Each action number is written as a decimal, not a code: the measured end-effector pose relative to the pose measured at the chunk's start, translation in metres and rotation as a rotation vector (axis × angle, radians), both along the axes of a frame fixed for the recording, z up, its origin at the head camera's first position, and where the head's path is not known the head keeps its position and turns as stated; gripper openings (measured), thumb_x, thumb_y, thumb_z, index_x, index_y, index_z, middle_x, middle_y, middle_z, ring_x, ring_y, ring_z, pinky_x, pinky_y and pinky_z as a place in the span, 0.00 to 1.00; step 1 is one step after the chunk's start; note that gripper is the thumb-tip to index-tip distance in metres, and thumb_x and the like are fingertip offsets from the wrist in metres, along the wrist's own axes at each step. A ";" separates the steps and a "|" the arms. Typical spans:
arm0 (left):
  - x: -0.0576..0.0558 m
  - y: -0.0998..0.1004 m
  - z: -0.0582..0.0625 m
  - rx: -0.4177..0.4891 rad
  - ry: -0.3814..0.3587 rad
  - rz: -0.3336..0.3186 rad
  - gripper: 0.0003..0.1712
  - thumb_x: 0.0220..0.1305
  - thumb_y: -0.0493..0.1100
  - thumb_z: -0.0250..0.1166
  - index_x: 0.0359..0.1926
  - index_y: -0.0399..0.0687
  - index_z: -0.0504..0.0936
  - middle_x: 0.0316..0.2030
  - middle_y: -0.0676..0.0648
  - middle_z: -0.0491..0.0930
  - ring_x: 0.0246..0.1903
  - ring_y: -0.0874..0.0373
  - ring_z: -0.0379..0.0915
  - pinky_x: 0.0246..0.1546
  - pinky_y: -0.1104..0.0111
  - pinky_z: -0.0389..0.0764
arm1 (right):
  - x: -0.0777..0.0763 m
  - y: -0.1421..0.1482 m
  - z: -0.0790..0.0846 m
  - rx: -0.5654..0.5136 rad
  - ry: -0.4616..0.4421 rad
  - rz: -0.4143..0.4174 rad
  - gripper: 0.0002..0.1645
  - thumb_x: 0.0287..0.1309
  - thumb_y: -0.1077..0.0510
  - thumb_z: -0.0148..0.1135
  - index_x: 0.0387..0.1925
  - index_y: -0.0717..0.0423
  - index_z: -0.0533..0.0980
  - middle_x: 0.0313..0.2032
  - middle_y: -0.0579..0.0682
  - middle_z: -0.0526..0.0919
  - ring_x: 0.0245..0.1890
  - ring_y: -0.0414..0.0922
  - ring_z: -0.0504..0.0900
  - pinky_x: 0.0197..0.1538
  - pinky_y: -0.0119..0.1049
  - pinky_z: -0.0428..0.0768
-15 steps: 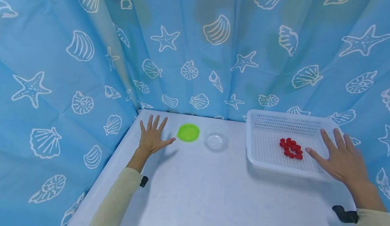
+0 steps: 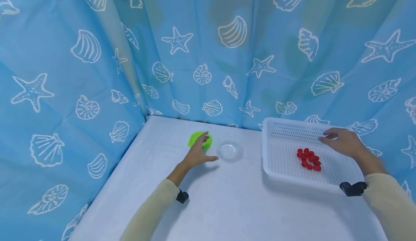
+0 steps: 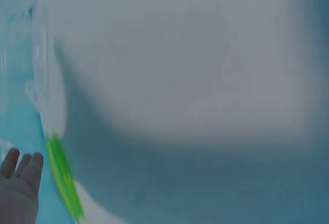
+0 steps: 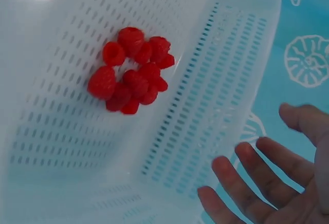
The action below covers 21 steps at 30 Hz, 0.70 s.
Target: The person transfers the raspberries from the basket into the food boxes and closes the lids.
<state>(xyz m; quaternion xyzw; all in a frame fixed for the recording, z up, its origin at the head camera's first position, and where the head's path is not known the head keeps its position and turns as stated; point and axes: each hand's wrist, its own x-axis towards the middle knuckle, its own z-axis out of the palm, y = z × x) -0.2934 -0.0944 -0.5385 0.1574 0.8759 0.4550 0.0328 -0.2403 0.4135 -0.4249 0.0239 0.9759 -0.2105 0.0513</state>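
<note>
All visible raspberries (image 2: 311, 158) lie in the basket (image 2: 286, 170), none in the bowl (image 2: 230, 150); left hand (image 2: 195, 156) and right hand (image 2: 347, 143), apart, grip nothing; work seems unstarted.

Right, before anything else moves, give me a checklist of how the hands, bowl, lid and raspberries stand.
1. Raspberries inside the white basket: ok.
2. Right hand holding a raspberry: not ok, it holds none.
3. Left hand free: ok, nothing gripped.
4. Clear bowl uncovered: ok, the green lid lies beside it.
5. Left hand's shadow off the bowl's inside: cannot tell.
</note>
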 end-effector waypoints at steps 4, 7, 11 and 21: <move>0.004 0.023 -0.010 0.063 0.001 -0.012 0.65 0.43 0.46 0.81 0.75 0.44 0.49 0.70 0.43 0.60 0.69 0.51 0.57 0.63 0.59 0.68 | -0.020 -0.007 -0.007 -0.028 -0.090 0.033 0.48 0.55 0.34 0.63 0.58 0.72 0.67 0.55 0.76 0.69 0.52 0.72 0.70 0.47 0.67 0.75; 0.004 0.032 -0.018 0.141 -0.018 0.004 0.65 0.43 0.42 0.81 0.75 0.42 0.48 0.70 0.42 0.60 0.69 0.50 0.58 0.62 0.59 0.69 | -0.033 -0.009 -0.015 -0.055 -0.143 0.030 0.47 0.52 0.36 0.67 0.57 0.71 0.69 0.53 0.74 0.71 0.48 0.68 0.74 0.45 0.61 0.79; 0.004 0.037 -0.027 0.218 -0.064 0.020 0.65 0.43 0.40 0.81 0.75 0.41 0.47 0.71 0.42 0.59 0.70 0.49 0.56 0.61 0.61 0.70 | -0.046 -0.010 -0.028 -0.107 -0.215 0.030 0.44 0.51 0.40 0.71 0.56 0.70 0.70 0.51 0.72 0.75 0.43 0.62 0.80 0.41 0.52 0.83; 0.003 0.046 -0.033 0.253 -0.109 0.091 0.64 0.44 0.49 0.81 0.75 0.48 0.50 0.71 0.48 0.59 0.71 0.53 0.52 0.66 0.60 0.63 | -0.054 -0.010 -0.048 -0.126 -0.333 -0.009 0.42 0.48 0.47 0.75 0.56 0.70 0.70 0.49 0.68 0.76 0.45 0.62 0.76 0.41 0.54 0.83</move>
